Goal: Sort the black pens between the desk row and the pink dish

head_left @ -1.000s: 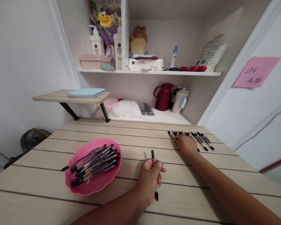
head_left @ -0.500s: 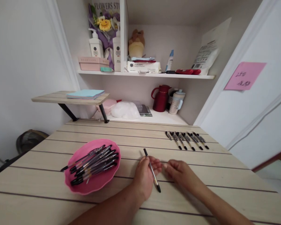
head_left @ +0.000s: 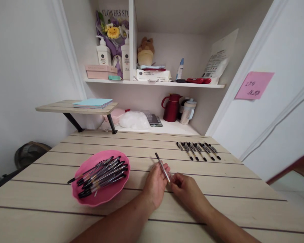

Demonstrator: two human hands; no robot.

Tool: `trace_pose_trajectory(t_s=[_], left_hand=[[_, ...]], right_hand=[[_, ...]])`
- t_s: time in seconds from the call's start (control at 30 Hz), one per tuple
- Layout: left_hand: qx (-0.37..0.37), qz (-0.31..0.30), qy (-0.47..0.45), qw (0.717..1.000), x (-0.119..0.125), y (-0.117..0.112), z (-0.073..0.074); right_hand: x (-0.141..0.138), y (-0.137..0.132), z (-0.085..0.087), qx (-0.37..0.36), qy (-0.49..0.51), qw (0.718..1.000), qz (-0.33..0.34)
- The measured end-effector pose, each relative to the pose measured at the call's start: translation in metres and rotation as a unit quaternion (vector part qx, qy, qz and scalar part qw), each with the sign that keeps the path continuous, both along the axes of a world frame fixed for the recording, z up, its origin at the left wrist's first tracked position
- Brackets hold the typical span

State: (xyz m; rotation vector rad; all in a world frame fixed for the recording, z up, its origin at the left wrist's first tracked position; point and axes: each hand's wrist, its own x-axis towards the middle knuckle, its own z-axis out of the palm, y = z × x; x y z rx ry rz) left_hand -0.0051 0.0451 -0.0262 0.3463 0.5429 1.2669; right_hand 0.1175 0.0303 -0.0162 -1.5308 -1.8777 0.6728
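Observation:
A slim pen (head_left: 163, 166) with a black upper end and a pale lower part lies slantwise across my left hand (head_left: 154, 184). The palm faces up, and the thumb and fingers hold the pen. My right hand (head_left: 186, 187) is closed in a pinch at the pen's lower end. Its fingers hide what they hold, and the pen's black lower end does not show. To the left, a pink scalloped bowl (head_left: 108, 199) holds several black-ended clear pens (head_left: 103, 175). At the right back of the table, several similar pens (head_left: 199, 151) lie side by side in a slanted row.
The slatted wooden table (head_left: 131, 216) meets a white cabinet. A small raised stand (head_left: 53, 107) with blue paper (head_left: 92, 102) is at the back left. A red jug (head_left: 171, 108), a speckled cup (head_left: 188, 111) and a white plastic bag (head_left: 134, 120) stand behind the table.
My right hand has moved left to the pen's lower end and closed there. The pen's black lower end, visible before, is out of sight. The camera view has shifted slightly.

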Motion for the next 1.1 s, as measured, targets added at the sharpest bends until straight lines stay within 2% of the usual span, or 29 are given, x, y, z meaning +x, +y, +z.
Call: trace_pose_trajectory(t_s=[0.17,0.27,0.37,0.47,0.6,1.0,1.1], left_hand=[[-0.008,-0.021,0.014,1.0,-0.001,0.003,-0.005],[0.004,-0.026,0.022,0.999,-0.002,0.002,-0.007],[0.041,-0.004,0.042,0.998,-0.004,0.002,-0.005],[0.073,0.047,0.075,0.993,-0.008,0.005,0.0],[0.073,0.09,0.092,0.989,-0.014,0.008,0.008],[0.083,0.025,0.088,0.992,-0.017,0.004,0.011],[0.088,0.025,0.09,0.992,-0.017,0.004,0.011]], right_hand=[[0.028,0.032,-0.003,0.047,-0.069,0.993,-0.08],[0.038,0.036,-0.006,0.058,-0.08,0.991,-0.089],[0.034,0.023,-0.004,0.056,-0.063,0.994,-0.065],[0.021,0.001,0.002,0.05,-0.042,0.998,-0.018],[0.004,-0.022,0.006,0.029,-0.027,0.998,0.039],[-0.003,-0.023,-0.004,0.008,0.047,0.999,0.024],[-0.006,-0.022,-0.005,0.003,0.062,0.998,0.028]])
